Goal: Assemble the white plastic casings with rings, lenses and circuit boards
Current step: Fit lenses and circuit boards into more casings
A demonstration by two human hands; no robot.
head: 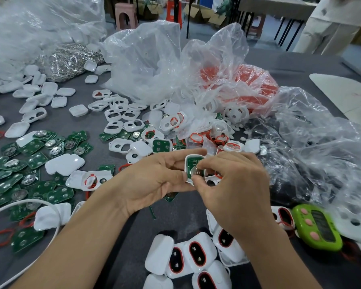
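Head view: grey table [290, 65], pink stool [126, 15]

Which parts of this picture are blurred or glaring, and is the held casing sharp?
Head view: the casing held by the left hand and right hand is fairly sharp; the green timer near the right edge is smeared; the clear plastic bags show bright glare.

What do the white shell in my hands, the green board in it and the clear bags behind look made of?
White shell: likely moulded plastic, smooth with a soft sheen. Green board: probably lacquered circuit-board laminate; glossy, carrying a shiny round metal disc. Clear bags: thin plastic film, see-through, crinkled, glinting.
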